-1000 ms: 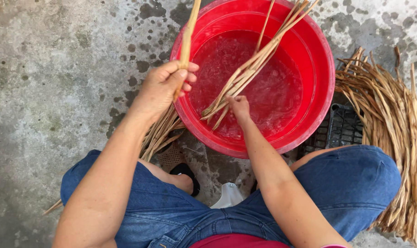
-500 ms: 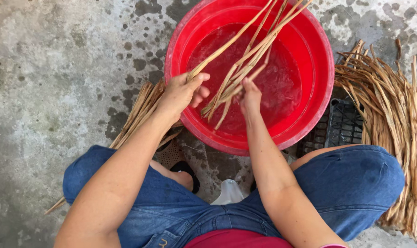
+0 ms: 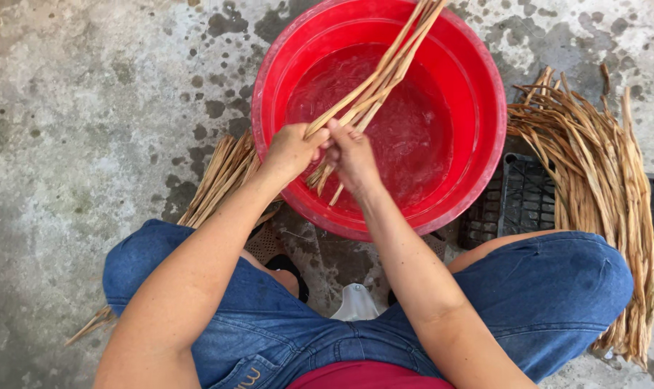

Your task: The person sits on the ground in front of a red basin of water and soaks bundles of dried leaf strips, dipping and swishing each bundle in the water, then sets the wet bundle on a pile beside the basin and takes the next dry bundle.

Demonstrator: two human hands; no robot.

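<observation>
Both hands meet over the near side of a red basin [image 3: 485, 144] and share one bundle of tan reeds [image 3: 384, 75]. The left hand [image 3: 292, 150] is curled closed around the reeds, thumb and fingertips pinching them where they cross the basin's near wall. The right hand [image 3: 353, 155] sits just beside it, touching it at the thumbs, fingers folded shut on the same bundle a little lower down. The two hands are together, knuckles up, with almost no gap between them.

From the grip the reeds run up and to the right, slanting over the water and out past the far rim at the top edge of the view. Their short lower ends poke out below the right hand, fanned a little, hanging just above the water near the front wall. The water in the basin is shallow and rippled.

The basin stands on a stained concrete floor [image 3: 89, 144], between the person's knees, which are covered in blue denim. A loose pile of reeds [image 3: 222, 176] lies on the floor left of the basin, partly under the left forearm. On the right a larger heap of dry reeds [image 3: 600, 187] is draped over a black crate [image 3: 525, 198], just beside the basin and touching the right knee.
</observation>
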